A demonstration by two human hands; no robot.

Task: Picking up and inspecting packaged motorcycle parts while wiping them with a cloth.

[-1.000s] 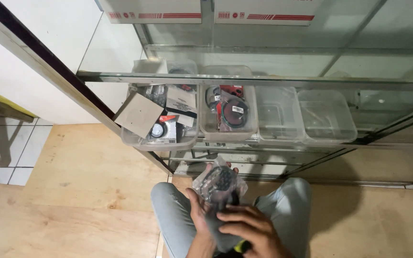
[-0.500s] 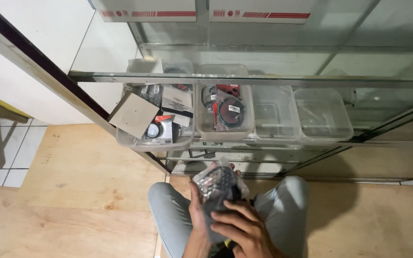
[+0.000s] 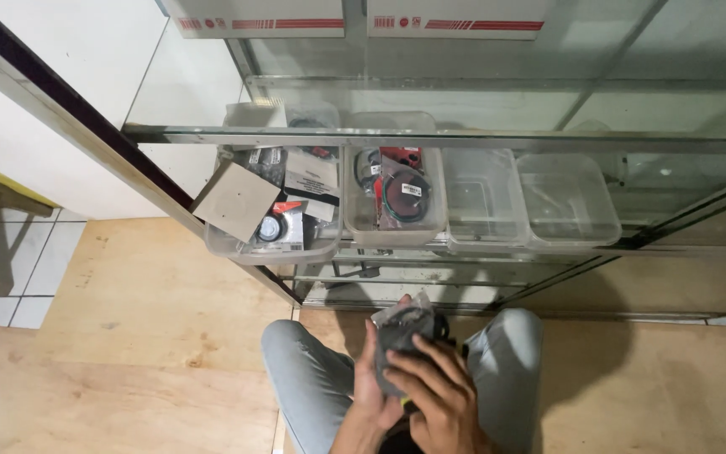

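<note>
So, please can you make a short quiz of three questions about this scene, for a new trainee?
1. True or false: both hands hold the clear plastic bag with a dark item inside.
2. How many clear bins stand in a row on the glass shelf?
3. Which bins look empty: A) the two on the picture's left, B) the two on the picture's right?

Key
1. True: the left hand and the right hand both grip the plastic bag above the lap.
2. Four: first bin, second bin, third bin, fourth bin, on the glass shelf.
3. B.
</note>
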